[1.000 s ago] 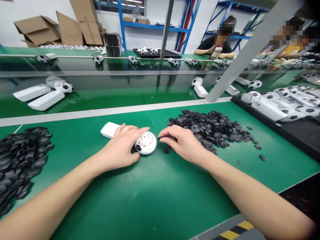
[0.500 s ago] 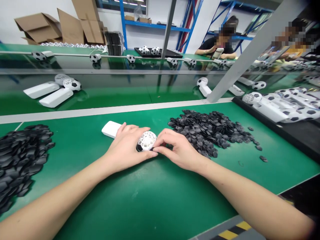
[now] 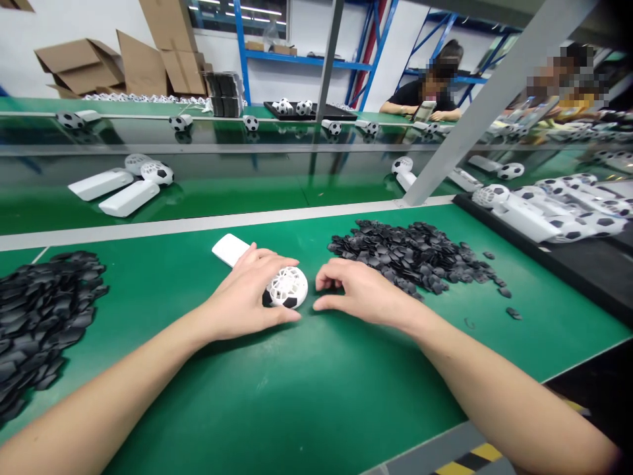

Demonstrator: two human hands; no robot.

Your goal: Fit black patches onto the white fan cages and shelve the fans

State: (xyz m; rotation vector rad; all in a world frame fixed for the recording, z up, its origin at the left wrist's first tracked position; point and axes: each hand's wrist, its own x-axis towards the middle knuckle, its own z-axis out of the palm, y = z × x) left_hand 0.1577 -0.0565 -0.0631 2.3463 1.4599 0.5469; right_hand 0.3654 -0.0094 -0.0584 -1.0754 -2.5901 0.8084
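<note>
My left hand (image 3: 247,290) is curled round a white handheld fan (image 3: 289,287) with a football-patterned round head and a slotted grille. The fan's smooth white handle (image 3: 230,249) sticks out beyond my fingers to the upper left, and the fan rests on the green table. Just right of the head is my right hand (image 3: 353,290), its thumb and fingers apart with nothing between them. A small gap separates it from the fan. Behind it lies a heap of small dark plastic pieces (image 3: 405,254).
Another pile of dark pieces (image 3: 44,316) is at the left. A black tray (image 3: 578,277) with several football fans stands at the right. Beyond the pale ledge (image 3: 208,221), fans (image 3: 131,198) lie on a green conveyor. A slanted grey post (image 3: 459,145) rises there. Co-workers sit across.
My right hand has let go of the fan head's edge and moved slightly right, its fingers opening. A black patch now shows at the head's lower edge. The left pair of conveyor fans has shifted right.
</note>
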